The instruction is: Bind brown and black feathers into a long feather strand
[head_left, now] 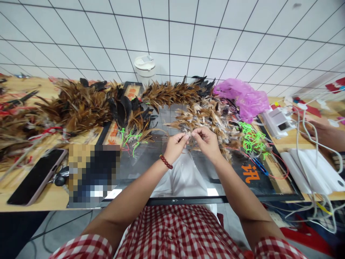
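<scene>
My left hand (175, 145), with a dark red bead bracelet (166, 162) at its wrist, is pinched closed. Facing it, my right hand (207, 144) is closed in a pinch too, and the fingertips nearly meet. Between them shows a small pale feather (189, 134), mostly hidden by the fingers. Just behind the hands spreads a loose pile of light brown and whitish feathers (212, 117). Left of my left hand lies a bundle of black and brown feathers (132, 115) with bright green ties (132, 136). Bright green strings (250, 138) lie in a tangle right of the pile.
A long brown feather strip (172, 94) lies along the back, near a white lidded container (145, 66). A pink plastic bag (244, 95), blue snips (260, 166) and white cables (304, 126) are rightward. Leftward are more feathers (81, 108) and a phone (37, 176). Another person's hand (323, 133) is far right.
</scene>
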The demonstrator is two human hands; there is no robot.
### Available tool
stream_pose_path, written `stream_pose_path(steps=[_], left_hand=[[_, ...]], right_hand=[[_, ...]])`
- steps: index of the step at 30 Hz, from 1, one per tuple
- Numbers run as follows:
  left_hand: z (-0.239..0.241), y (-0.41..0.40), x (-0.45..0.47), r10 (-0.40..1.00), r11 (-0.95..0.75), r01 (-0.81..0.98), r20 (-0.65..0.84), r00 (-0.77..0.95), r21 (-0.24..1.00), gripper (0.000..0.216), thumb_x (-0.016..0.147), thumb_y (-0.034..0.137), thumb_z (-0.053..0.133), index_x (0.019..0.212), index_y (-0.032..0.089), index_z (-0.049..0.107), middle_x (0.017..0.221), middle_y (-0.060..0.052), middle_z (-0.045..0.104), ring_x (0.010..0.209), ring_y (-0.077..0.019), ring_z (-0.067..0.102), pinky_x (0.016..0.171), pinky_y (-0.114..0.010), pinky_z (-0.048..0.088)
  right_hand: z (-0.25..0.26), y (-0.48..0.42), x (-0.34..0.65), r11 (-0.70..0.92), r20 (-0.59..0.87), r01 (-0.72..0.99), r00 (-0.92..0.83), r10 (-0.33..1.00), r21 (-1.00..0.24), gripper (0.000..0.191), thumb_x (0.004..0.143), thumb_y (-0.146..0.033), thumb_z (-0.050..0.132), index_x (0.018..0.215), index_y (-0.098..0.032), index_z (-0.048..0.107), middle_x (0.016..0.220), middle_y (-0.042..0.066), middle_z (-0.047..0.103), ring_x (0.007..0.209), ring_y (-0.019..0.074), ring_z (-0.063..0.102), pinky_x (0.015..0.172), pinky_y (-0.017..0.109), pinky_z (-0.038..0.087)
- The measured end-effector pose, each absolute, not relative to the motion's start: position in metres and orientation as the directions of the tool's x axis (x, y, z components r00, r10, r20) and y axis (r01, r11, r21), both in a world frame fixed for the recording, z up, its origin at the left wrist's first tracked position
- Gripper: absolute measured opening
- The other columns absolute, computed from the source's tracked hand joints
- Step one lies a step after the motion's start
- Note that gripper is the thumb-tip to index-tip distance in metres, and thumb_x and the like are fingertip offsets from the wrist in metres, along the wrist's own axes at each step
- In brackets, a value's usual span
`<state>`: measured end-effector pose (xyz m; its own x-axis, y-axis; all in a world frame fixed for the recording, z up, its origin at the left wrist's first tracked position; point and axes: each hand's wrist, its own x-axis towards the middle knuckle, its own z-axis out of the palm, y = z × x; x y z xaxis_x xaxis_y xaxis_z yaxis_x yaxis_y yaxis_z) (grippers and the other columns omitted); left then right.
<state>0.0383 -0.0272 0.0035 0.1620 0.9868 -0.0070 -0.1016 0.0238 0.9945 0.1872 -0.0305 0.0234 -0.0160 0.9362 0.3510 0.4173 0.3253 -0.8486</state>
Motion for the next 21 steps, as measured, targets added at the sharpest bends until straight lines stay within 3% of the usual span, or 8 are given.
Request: stream_pose_path(steps=[4,11,21], left_hand=[[0.0052,-0.0277,0.0391,0.981,0.045,-0.159,-0.014,0.193,0.986,0.039,0.078,0.050,0.066,0.064,0.015,0.060,0.049,0.004,0.047,0.046,-0.0064,0.039,0.048,-0.021,0.031],[0.0031,-0.0249,0.0403,0.974,0.185,-0.307,-0.133,0.182,0.934,0.041,0.067,0.053,0.075,0.070,0.014,0.064,0.052,0.004,0.047,0.045,-0.0051,0.040,0.046,-0.020,0.030],[0.0028,-0.0256,0.0410,0.976,0.149,-0.324,-0.086,0.200,0.934,0.041,0.067,0.053,0.076,0.071,0.013,0.065,0.049,0.005,0.046,0.044,-0.0045,0.037,0.045,-0.019,0.028]], right_hand=[[0.0204,-0.0295,0.1864,0.298,0.313,0.351,-0.014,0.949,-0.887,0.019,0.085,-0.034,0.063,0.077,-0.018,0.067,0.075,0.001,0.063,0.069,0.0123,0.054,0.068,0.027,0.043],[0.0142,-0.0229,0.1875,0.110,0.109,-0.028,0.048,0.993,-0.994,0.023,0.073,-0.041,0.075,0.079,-0.020,0.067,0.071,-0.001,0.062,0.064,0.0112,0.052,0.062,0.025,0.042],[0.0175,-0.0267,0.1806,0.079,0.082,-0.090,-0.021,0.996,-0.993,0.020,0.073,-0.037,0.077,0.072,-0.019,0.068,0.070,0.000,0.066,0.066,0.0115,0.058,0.068,0.026,0.045]])
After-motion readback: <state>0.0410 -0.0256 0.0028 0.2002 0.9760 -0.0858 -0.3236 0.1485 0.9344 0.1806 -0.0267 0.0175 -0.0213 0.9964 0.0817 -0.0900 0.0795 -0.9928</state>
